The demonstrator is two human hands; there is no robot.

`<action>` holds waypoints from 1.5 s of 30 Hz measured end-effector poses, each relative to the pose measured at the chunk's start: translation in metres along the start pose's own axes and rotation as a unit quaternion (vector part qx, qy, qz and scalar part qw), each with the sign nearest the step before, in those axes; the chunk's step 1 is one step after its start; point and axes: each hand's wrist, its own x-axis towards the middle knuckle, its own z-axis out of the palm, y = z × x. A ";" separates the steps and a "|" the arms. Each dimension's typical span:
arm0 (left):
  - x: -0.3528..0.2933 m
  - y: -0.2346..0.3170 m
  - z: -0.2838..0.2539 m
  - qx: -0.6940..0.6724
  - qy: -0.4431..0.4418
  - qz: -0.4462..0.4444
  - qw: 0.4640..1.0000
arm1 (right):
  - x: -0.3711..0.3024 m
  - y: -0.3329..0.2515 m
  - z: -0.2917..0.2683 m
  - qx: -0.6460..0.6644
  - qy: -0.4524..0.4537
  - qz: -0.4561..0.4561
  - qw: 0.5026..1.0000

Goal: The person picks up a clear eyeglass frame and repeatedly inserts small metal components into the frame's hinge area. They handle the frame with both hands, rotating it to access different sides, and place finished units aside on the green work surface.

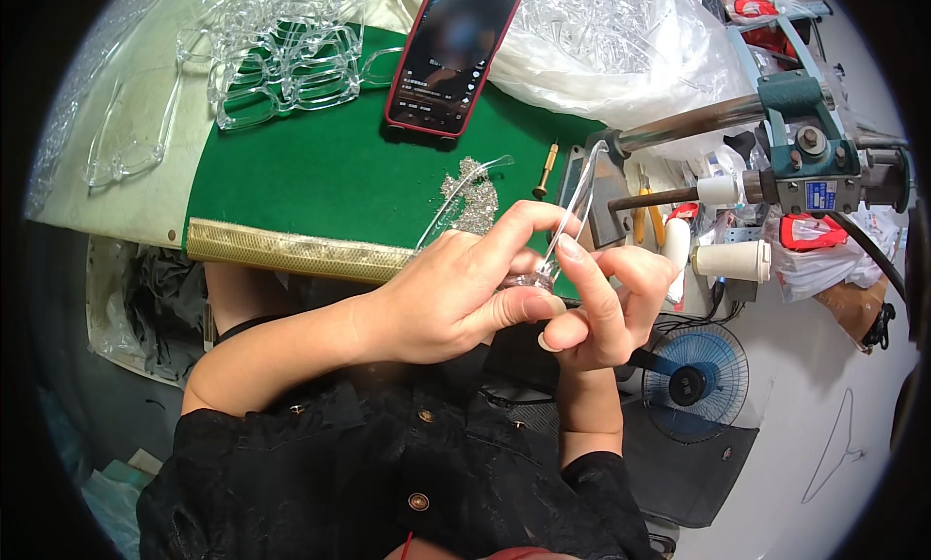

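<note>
Clear plastic is what both hands are working with: a transparent eyeglass frame is being held up over the near edge of the bench, in the middle of the view. The left hand is closing its grip on the frame from the left, thumb and fingers pinching the part near the hinge. The right hand is closing its grip from the right, with its forefinger pressing against the same spot. One temple arm is sticking out to the upper left, and another clear part is rising toward a metal rod.

A green mat is covering the bench, with a gold woven strip running along its near edge. A small heap of silvery shavings is lying on the mat just beyond the hands. A smartphone in a red case is resting farther back with its screen lit. A pile of finished clear frames is sitting at the far left, and a clear plastic bag holding more is lying at the far right.

To the right, a teal metal machine with rods is standing beside the bench. Below it, a blue fan is sitting on the floor. The person is wearing a black buttoned garment.
</note>
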 end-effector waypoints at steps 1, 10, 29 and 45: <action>0.000 0.000 0.000 -0.009 -0.002 -0.003 1.000 | 0.000 0.000 0.000 -0.009 0.000 -0.003 1.000; 0.000 0.000 -0.001 -0.005 0.005 0.004 1.000 | 0.000 0.001 0.002 0.028 0.004 0.021 0.999; -0.001 0.003 -0.002 -0.035 -0.004 -0.026 0.999 | 0.002 0.003 0.003 -0.024 0.006 -0.008 1.000; 0.000 0.001 -0.001 -0.019 0.005 -0.006 1.000 | 0.003 0.007 0.001 0.078 -0.005 0.018 0.997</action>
